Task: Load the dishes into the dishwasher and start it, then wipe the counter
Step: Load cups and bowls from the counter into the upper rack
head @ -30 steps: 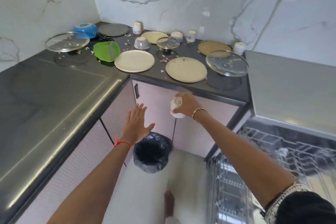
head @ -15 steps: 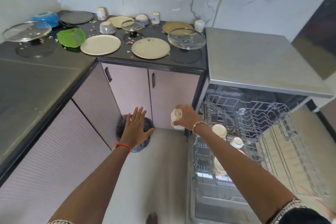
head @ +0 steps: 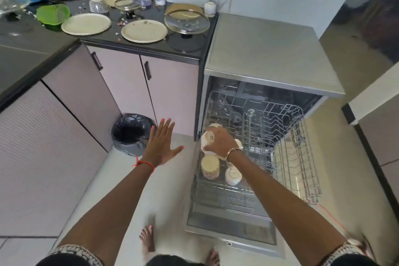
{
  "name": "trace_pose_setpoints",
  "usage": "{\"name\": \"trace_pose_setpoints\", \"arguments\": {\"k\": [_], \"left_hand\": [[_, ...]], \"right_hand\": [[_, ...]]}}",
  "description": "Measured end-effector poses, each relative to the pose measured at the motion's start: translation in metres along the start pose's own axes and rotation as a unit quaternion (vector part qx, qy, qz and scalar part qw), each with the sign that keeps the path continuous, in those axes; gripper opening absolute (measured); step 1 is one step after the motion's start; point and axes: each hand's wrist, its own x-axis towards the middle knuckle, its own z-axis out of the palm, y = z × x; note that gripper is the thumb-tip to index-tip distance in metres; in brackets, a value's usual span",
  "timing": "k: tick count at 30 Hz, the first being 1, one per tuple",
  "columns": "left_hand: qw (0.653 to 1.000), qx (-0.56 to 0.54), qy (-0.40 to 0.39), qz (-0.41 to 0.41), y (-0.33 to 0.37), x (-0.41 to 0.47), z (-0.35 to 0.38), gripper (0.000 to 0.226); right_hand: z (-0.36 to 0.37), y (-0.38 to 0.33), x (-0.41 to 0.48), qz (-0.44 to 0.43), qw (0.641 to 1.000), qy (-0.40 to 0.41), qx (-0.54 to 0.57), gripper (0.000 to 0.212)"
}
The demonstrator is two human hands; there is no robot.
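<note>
1. Fingers (head: 217, 133) of the right hand (head: 221, 143) curl around a small white ceramic cup (head: 207, 140), its base tipped up toward the viewer.
2. It hangs directly above the left edge of the dishwasher's pulled-out grey wire rack (head: 302, 157), just over two pale cups (head: 210, 167) seated there.
3. Left hand (head: 160, 147) hovers spread and empty, well left of the rack.

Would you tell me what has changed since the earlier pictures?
The right hand, gripping the white cup throughout, carried it rightward from the cabinets to over the dishwasher rack. The left hand stayed open and empty; the dishes on the counter did not move.
</note>
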Motion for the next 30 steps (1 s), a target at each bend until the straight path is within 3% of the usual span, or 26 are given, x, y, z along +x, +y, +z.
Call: {"name": "trace_pose_setpoints", "arguments": {"k": [15,30], "left_hand": [[0.996,0.038,-0.065,0.056,0.090,0.009,0.053,0.104],[0.991,0.015,-0.122,0.059,0.069,0.122,0.118,0.099]], "right_hand": [[-0.022,0.126,-0.039,0.065,0.998,-0.004,0.015,0.070],[-0.025,0.189,0.104,0.135,0.989,0.035,0.049,0.069]]}}
